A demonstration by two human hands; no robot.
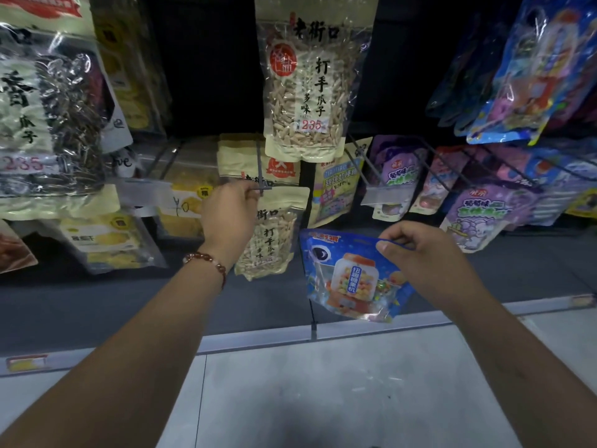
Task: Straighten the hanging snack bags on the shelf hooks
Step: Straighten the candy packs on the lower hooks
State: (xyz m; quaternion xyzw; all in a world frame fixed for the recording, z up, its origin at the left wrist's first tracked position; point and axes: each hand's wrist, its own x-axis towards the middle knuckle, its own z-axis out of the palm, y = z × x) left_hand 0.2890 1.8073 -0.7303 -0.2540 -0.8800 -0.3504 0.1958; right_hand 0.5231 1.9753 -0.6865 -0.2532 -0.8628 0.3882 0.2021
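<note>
My left hand (230, 215), with a bead bracelet on its wrist, pinches the front tip of a grey wire hook (260, 169). A cream sunflower-seed bag (274, 231) hangs just behind that hand. My right hand (426, 257) grips the top edge of a blue candy bag (350, 279) with a gumball-machine picture. That bag is off any hook and tilts down to the right, in front of the lower shelf. A larger cream seed bag (310, 82) hangs above, in the middle.
Dark seed bags (48, 118) hang at the left, yellow dried-fruit bags (109, 240) below them. Purple candy bags (478, 215) and blue bags (523, 69) hang on wire hooks at the right. A grey shelf edge (323, 334) runs across below; pale floor lies beneath.
</note>
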